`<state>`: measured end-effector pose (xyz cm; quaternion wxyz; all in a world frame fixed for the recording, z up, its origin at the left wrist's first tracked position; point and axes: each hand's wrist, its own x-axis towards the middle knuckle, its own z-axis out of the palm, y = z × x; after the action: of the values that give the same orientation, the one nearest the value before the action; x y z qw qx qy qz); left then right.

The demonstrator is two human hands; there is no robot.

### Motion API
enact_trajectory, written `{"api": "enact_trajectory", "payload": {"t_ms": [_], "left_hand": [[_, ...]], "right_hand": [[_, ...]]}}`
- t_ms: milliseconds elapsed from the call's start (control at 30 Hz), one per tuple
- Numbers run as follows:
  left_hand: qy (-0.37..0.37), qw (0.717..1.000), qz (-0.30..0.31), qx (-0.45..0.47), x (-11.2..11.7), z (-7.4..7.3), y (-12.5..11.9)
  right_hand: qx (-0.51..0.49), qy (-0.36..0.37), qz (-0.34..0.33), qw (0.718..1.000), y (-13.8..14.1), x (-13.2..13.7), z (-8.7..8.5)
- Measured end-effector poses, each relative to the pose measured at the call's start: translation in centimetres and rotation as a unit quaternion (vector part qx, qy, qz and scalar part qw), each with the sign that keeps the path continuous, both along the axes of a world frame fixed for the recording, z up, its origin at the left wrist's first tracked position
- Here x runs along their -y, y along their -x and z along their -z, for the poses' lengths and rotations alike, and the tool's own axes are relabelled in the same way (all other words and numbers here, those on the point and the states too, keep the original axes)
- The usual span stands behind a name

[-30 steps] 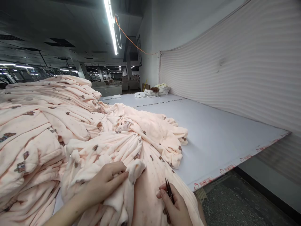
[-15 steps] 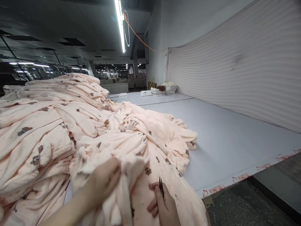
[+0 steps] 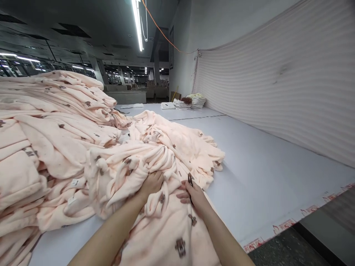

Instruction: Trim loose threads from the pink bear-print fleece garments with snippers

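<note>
A pale pink fleece garment (image 3: 155, 232) with small brown bear prints lies bunched in front of me on the white table. My left hand (image 3: 152, 184) is closed on a fold of it, the fingertips sunk in the cloth. Just to the right, my right hand (image 3: 194, 195) holds small dark thread snips (image 3: 190, 180), their tips pointing up and away from me. The other fingers of that hand rest against the garment. Gathered cloth hides part of the left fingers.
A high heap of the same pink fleece (image 3: 55, 122) fills the left side, with white labels (image 3: 74, 183) showing. Stacks of folded white cloth (image 3: 181, 104) stand at the table's (image 3: 255, 177) far end. A striped sheet (image 3: 271, 85) hangs along the right.
Both hands have moved forward, away from me, and the left has also gone right, closer to the right hand. The fleece near me has shifted, and the view has turned slightly.
</note>
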<state>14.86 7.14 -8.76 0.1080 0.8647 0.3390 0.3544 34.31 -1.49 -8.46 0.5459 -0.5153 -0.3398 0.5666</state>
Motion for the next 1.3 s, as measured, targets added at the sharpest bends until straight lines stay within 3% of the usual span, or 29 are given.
{"api": "enact_trajectory", "payload": {"t_ms": [100,200,233,300,400,433,467,533,600,667,700,767,833,933,1100,1200,1300], "left_hand": [[0.002,1.000,-0.019,-0.019,-3.2,-0.7,-2.1],[0.010,0.999,-0.034,-0.013,-4.9,-2.1,-3.7],[0.014,0.999,-0.038,-0.007,-5.0,-2.8,-4.0],[0.025,0.999,-0.042,0.010,-4.6,-4.2,-4.2],[0.044,0.996,-0.056,0.053,-2.6,-5.8,-2.5],[0.052,0.994,-0.071,0.071,-1.5,-6.1,-1.3],[0.059,0.989,-0.096,0.091,-0.2,-6.0,0.1],[0.075,0.975,-0.167,0.129,3.1,-5.3,3.1],[0.095,0.954,-0.241,0.153,6.9,-3.7,5.5],[0.151,0.944,-0.255,0.147,10.6,-1.8,6.7],[0.220,0.930,-0.258,0.140,12.0,-0.9,6.8],[0.272,0.918,-0.257,0.129,14.0,0.5,6.3],[0.310,0.905,-0.248,0.152,14.6,1.2,5.3],[0.334,0.882,-0.210,0.259,14.1,1.4,4.1],[0.297,0.844,-0.173,0.412,13.5,1.7,3.0],[0.240,0.863,-0.200,0.396,13.7,1.9,2.7],[0.182,0.886,-0.209,0.373,13.7,1.9,2.6]], "right_hand": [[0.037,-0.057,-0.005,0.998,-1.3,-0.1,-2.2],[0.088,-0.108,-0.056,0.989,-0.4,2.7,-4.2],[0.146,-0.134,-0.095,0.976,0.4,3.8,-4.3],[0.291,-0.182,-0.164,0.925,2.3,5.6,-3.5],[0.509,-0.214,-0.191,0.812,4.4,6.1,-0.7],[0.538,-0.223,-0.182,0.792,4.7,5.8,0.2],[0.541,-0.231,-0.167,0.791,4.8,5.3,0.8],[0.503,-0.241,-0.139,0.818,4.5,4.1,1.0],[0.457,-0.234,-0.130,0.849,4.0,3.1,0.3],[0.434,-0.220,-0.139,0.863,3.6,2.5,-0.9],[0.429,-0.215,-0.146,0.865,3.5,2.4,-1.5],[0.433,-0.217,-0.153,0.861,3.4,2.6,-2.3],[0.460,-0.232,-0.147,0.845,3.3,3.1,-2.7],[0.523,-0.251,-0.120,0.806,3.2,4.0,-2.4],[0.623,-0.242,-0.087,0.739,2.5,4.1,-1.7],[0.661,-0.192,-0.045,0.723,2.1,3.9,-2.4],[0.645,-0.206,-0.068,0.733,2.5,4.2,-3.9]]}}
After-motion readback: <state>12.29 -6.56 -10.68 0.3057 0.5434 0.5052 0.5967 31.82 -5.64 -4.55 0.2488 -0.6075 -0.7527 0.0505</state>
